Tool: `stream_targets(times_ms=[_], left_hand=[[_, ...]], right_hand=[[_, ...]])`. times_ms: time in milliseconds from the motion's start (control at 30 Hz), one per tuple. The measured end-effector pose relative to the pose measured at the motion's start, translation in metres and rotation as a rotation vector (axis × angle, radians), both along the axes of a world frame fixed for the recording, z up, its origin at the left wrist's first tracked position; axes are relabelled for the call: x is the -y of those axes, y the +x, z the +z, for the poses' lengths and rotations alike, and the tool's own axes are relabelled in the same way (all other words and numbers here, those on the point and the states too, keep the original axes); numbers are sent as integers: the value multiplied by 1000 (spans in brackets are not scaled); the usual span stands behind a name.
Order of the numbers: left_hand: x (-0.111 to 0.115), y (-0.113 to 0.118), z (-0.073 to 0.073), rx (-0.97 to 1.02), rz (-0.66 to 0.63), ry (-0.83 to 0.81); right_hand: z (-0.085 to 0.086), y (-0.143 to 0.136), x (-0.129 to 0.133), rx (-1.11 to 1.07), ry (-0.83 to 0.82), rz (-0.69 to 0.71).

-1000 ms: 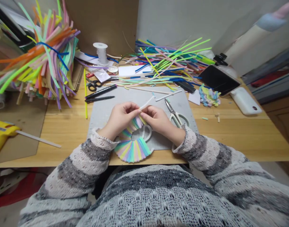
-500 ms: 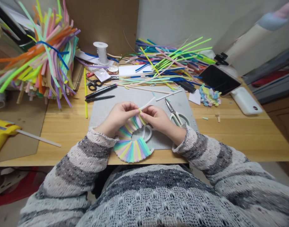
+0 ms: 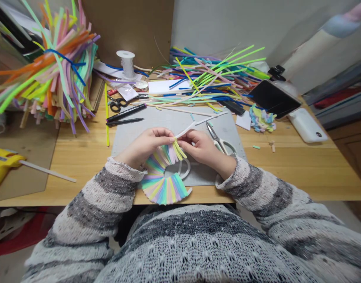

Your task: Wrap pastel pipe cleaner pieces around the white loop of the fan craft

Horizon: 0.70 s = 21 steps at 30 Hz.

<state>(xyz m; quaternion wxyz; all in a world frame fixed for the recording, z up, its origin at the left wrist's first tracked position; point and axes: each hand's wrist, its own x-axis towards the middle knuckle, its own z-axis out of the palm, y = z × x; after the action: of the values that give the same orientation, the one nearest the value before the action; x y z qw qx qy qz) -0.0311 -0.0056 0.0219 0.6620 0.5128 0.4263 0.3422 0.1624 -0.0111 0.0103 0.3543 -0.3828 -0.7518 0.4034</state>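
Observation:
A curved, open ring of pastel pipe cleaners [image 3: 165, 190], in bands of yellow, mint, lilac, pink and peach, hangs in front of me over the desk's front edge. My left hand [image 3: 152, 143] is closed, pinching its upper end between thumb and fingers. From that end a white pipe cleaner [image 3: 185, 129] sticks out to the upper right. My right hand [image 3: 201, 147] has curled fingers, with thumb and fingertips at the last yellow strands beside the white stem. White-handled scissors [image 3: 220, 141] lie open just beyond my right hand.
A grey mat [image 3: 163, 118] lies beneath my hands. Markers [image 3: 126, 114], black-handled scissors [image 3: 118, 104] and a white spool [image 3: 127, 65] are behind it. Loose pipe cleaners [image 3: 218, 74] heap at the back; a bundle [image 3: 59, 74] and yellow glue gun [image 3: 5, 165] are left, a phone [image 3: 275, 98] right.
My right hand has shifted slightly right, away from the strands, so the yellow ones at the ring's upper end show more fully. My left hand keeps its pinch.

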Motion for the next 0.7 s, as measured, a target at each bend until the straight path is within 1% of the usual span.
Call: stream_targets(times_ms=[67,133,233,300,400,533,600,700], left_hand=[[0,0,0,14,-10,-14],[0,0,0,20,-11,-18],[1,1,1,13,-10,-15],[1,1,2,1,-6,-16],[2,2,3,5,11,-27],[3,3,4,44,20,-37],[3,3,4,48,16,-41],[3,3,3,36,-2,-46]], right_hand=[[-1,-1,0,5,28,0],[-2,-2,0,-9,15,6],[-3,-5,0,-84,-132,31],[-4,-7,1,-126,-210,24],[-5,-9,3,-177,-256,2],[-8,-11,2,-282,-346,50],[-9,-10,1,-262,-333,45],[-9,-8,0,-176,-247,29]])
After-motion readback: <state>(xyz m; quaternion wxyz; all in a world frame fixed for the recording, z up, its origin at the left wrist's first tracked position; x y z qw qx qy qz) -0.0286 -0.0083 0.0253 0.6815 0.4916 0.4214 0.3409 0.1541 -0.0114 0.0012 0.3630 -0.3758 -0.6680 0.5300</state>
